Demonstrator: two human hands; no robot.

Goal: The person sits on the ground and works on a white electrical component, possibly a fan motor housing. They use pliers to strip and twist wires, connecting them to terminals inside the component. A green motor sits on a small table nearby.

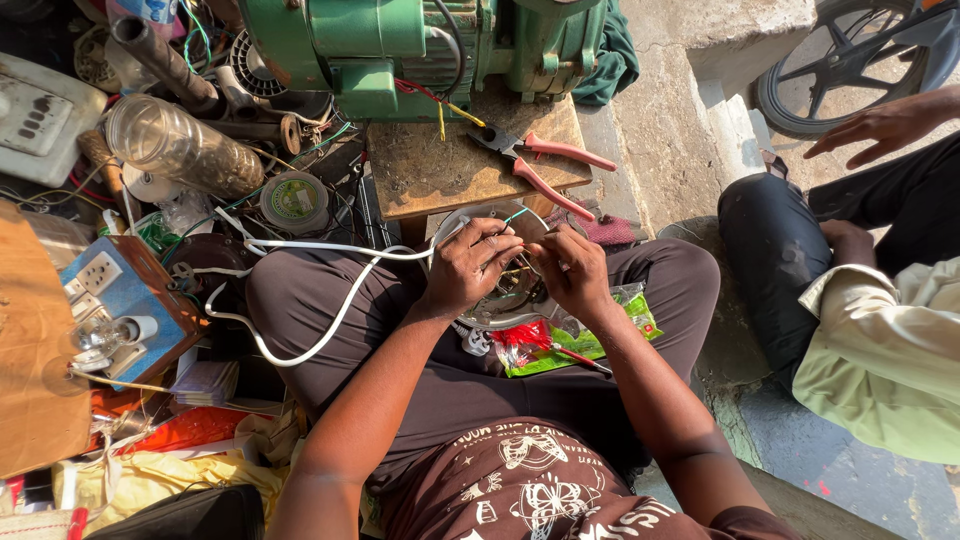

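My left hand (472, 268) and my right hand (572, 270) meet over my lap, both pinching thin coloured wires (518, 266) between the fingertips. Under them lies a round metal motor part (478, 216) resting on my legs. A white cable (330, 250) runs from the hands leftward across my left knee. Red-handled pliers (545, 165) lie open on a small wooden stool (430, 170) just beyond my hands. A green electric motor (420, 45) stands at the far side of the stool.
A clear plastic jar (180, 148), a tape roll (295, 200), a blue switchboard with sockets (125, 300) and tangled parts crowd the left. A green packet (570, 340) lies on my lap. Another person (860, 280) sits at right, beside a motorcycle wheel (850, 60).
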